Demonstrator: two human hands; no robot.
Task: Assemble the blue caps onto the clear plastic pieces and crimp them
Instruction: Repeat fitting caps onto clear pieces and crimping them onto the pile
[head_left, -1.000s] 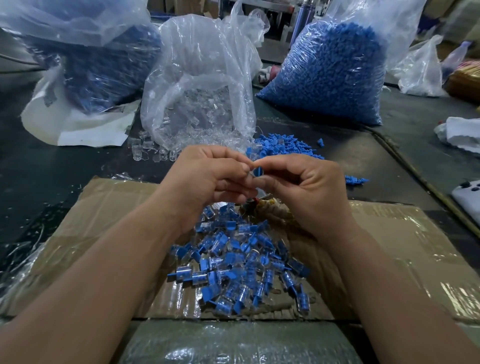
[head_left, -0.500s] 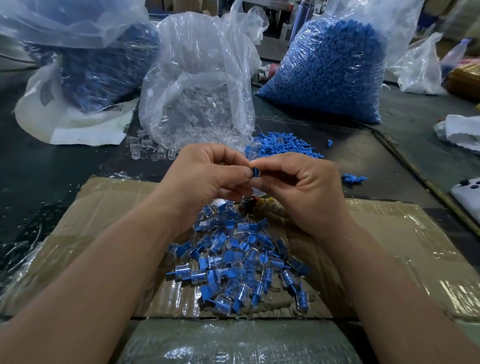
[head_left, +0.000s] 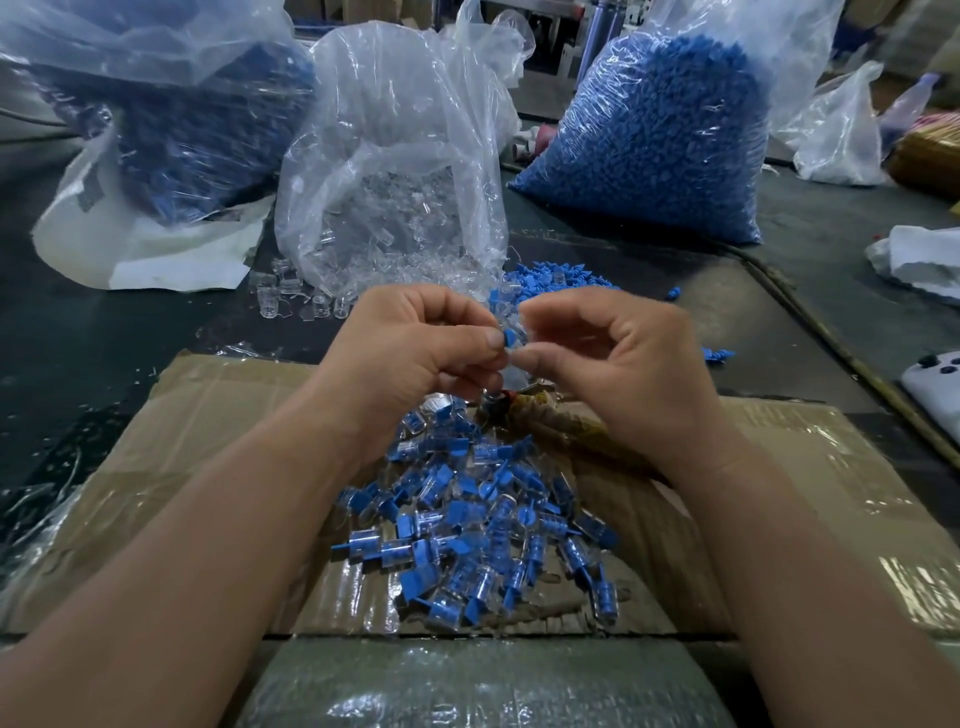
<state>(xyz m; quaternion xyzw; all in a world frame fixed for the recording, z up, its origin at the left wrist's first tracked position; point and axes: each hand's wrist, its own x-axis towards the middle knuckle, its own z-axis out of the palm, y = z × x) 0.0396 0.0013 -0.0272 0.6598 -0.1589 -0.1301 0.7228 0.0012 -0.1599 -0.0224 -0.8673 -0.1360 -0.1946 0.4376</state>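
Observation:
My left hand (head_left: 415, 343) pinches a small blue cap (head_left: 509, 338) between thumb and forefinger. My right hand (head_left: 613, 358) meets it fingertip to fingertip, pinching a clear plastic piece (head_left: 515, 358) just under the cap; that piece is mostly hidden by the fingers. Both hands hover above a heap of assembled blue-and-clear pieces (head_left: 478, 525) lying on a taped cardboard box (head_left: 208, 441). Behind the hands lie loose blue caps (head_left: 550, 278) and loose clear pieces (head_left: 291, 299) on the dark table.
An open bag of clear pieces (head_left: 395, 208) stands straight ahead. A full bag of blue caps (head_left: 660, 145) is at back right, another blue-filled bag (head_left: 197, 124) at back left. White cloth (head_left: 919, 260) and a white device (head_left: 935, 379) lie at the right edge.
The hands' fingertips have parted slightly, and the right hand's fingers have opened a little. The blue cap now shows at the left thumb tip. The view has shifted only slightly.

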